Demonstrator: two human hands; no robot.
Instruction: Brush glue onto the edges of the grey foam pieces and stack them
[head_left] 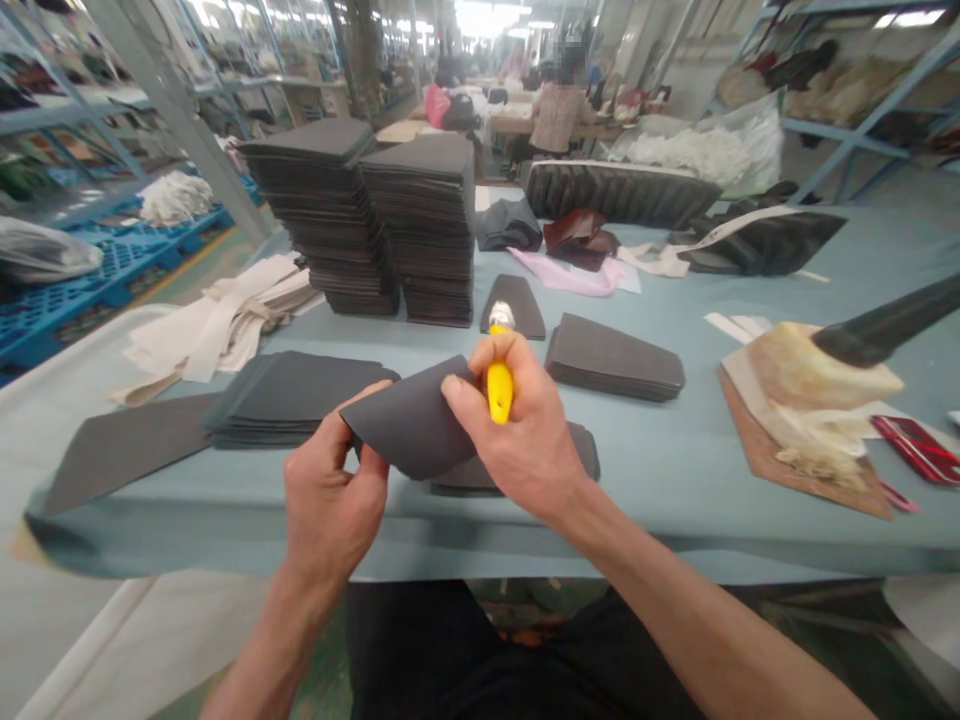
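My left hand (337,485) pinches the left end of a dark grey, slightly curved sheet piece (420,420) between thumb and fingers. On the sheet's right edge presses the thumb of my right hand (525,430). That same hand grips a yellow-handled tool (499,385) with a whitish head pointing away from me; its exact kind is unclear. Below the held sheet, partly hidden, lies a dark piece or stack (472,475) on the table. A low stack of dark pieces (300,395) sits to the left, another low stack (615,360) to the right, and one tapered piece (525,305) lies just ahead.
Two tall stacks of dark pieces (420,230) stand at the back left. Pale fabric strips (217,320) lie at the left edge. To the right are a yellowish block (817,370) with a black handle and a red phone-like object (919,448). A person (562,115) sits far off.
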